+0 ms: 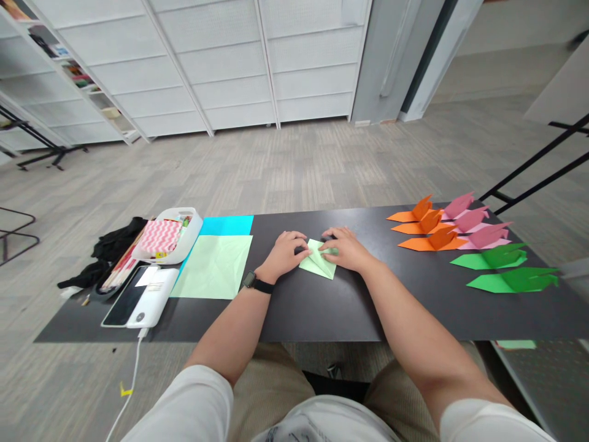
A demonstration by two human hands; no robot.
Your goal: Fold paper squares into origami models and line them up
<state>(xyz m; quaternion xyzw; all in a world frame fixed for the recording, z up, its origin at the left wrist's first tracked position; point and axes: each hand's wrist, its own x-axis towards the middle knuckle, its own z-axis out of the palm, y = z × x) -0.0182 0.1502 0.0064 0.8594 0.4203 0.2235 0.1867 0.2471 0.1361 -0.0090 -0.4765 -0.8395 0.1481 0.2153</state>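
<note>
A small folded piece of light green origami paper (321, 264) lies on the dark table between my hands, with creases running across it. My left hand (289, 250) grips its upper left edge, thumb and fingers curled in close. From the other side, my right hand (346, 248) pinches the upper right part, its fingertips pressed onto the folds. Both hands cover some of the paper's edges. Left of them, a larger stack of light green sheets (211, 267) lies partly over blue paper (229, 225).
Folded paper figures in orange (430, 239), pink (488, 235) and green (515, 279) stand at right. At left are a white basket (193, 236) with a pink zigzag pouch (160, 236), a phone (125, 298), a white power bank (151, 301) with cable, and black cloth (119, 239).
</note>
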